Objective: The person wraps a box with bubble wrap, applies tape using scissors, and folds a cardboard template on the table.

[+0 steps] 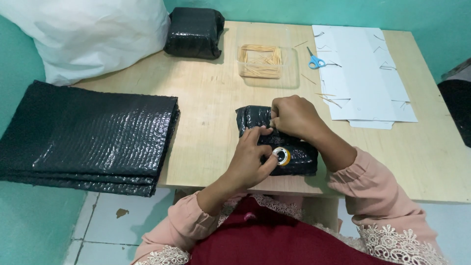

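A small parcel (294, 147) wrapped in black bubble wrap lies on the wooden table (211, 98), close to the near edge and directly in front of the person. Its long axis runs from left to right, a little tilted, so the left end is farther from the person than the right end.

The left hand (250, 159) rests on the near side of the parcel. Its fingers are curled, and the thumb and fingers hold a small roll of tape (281, 156), which is pressed on the top of the parcel. The right hand (293, 117) is on the far upper edge of the parcel. Its fingers are closed in a pinch, probably on the end of the tape or on a fold of the wrap; I cannot tell which, because it is too small. Both hands touch the parcel, and the roll of tape lies between them, nearer to the left hand.

On the left side of the table lies a thick stack of black bubble wrap sheets (93, 137). At the far edge stands another wrapped black parcel (194, 32), beside a big white sack (93, 34). A clear plastic box with thin wooden sticks (260, 61) is behind the hands. To the right are flat white cardboard sheets (363, 73) and blue scissors (315, 60).
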